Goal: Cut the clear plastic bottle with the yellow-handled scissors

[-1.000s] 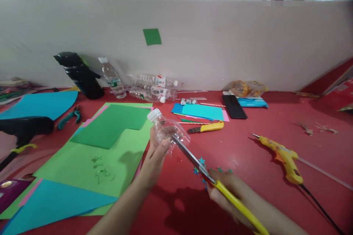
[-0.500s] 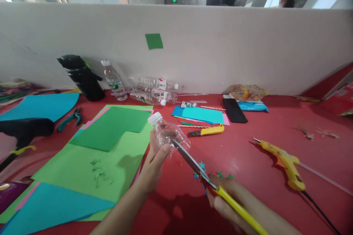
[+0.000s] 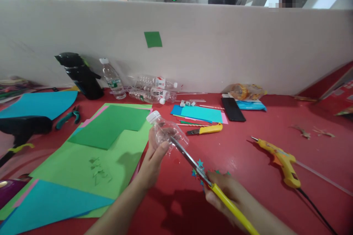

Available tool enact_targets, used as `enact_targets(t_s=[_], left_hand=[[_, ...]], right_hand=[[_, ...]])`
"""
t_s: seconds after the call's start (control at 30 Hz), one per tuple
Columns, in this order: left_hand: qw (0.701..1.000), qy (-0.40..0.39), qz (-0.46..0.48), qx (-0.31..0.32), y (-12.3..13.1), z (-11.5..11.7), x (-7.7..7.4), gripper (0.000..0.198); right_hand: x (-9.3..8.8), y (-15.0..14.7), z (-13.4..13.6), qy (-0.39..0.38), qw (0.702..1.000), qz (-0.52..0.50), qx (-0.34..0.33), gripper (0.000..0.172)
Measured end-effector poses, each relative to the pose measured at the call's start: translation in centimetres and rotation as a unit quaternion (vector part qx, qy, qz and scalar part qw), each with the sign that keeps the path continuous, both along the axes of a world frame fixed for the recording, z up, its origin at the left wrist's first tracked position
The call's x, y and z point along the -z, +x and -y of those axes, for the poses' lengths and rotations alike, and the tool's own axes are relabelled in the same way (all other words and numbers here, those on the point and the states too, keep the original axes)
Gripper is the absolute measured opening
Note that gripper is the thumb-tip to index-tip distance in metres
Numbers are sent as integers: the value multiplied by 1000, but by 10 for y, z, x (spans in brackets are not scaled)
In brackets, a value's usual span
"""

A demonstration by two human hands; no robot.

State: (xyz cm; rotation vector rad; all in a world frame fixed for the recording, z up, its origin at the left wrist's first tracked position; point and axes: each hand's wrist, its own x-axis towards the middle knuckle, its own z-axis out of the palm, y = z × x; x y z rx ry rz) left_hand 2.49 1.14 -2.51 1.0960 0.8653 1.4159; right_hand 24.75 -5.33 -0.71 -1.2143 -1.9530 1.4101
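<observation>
My left hand (image 3: 154, 156) is closed around the top part of a clear plastic bottle (image 3: 172, 132) with a white cap (image 3: 153, 117). The bottle piece is held tilted above the red table, its cap toward the upper left. In my right hand (image 3: 224, 191) is a pair of scissors (image 3: 193, 163) with yellow handles. The blades reach up and left to the cut edge of the bottle, at its lower side near my left thumb. Small coloured paper stars (image 3: 199, 164) lie on the table behind the scissors, partly hidden by my right hand.
Green paper sheets (image 3: 121, 161) with small clippings lie to the left. Behind are a yellow utility knife (image 3: 211, 129), a phone (image 3: 233, 109) and several plastic bottles (image 3: 146, 96). To the right rests a yellow glue gun (image 3: 281, 159) with its cord. A white partition (image 3: 209, 47) borders the table.
The scissor blades have drawn closer together on the bottle piece. Both hands hold the same things in nearly the same place; the whole view has shifted slightly.
</observation>
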Motion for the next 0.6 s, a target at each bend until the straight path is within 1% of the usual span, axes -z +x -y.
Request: enact_targets(t_s=[0.13,0.33,0.43,0.5,0.6], left_hand=[[1000,-13,5,-1,1,1,0,53],[1000,-9,-12,-21,2,0,-1,58],[1000,-10,-12,-20,1,1,-2,58],[1000,-11,-14,-14,1,2,-5,59],[1000,-14,-20,-7,2,5,-11,63]], right_hand=[[2,-1,-2,15,1000,5,5,56],[7,0,-2,20,1000,-21,3,54],[8,0,-2,21,1000,-20,4,54],[8,-1,-1,15,1000,-25,-2,54],[8,-3,-2,-16,999,-41,-8,54]])
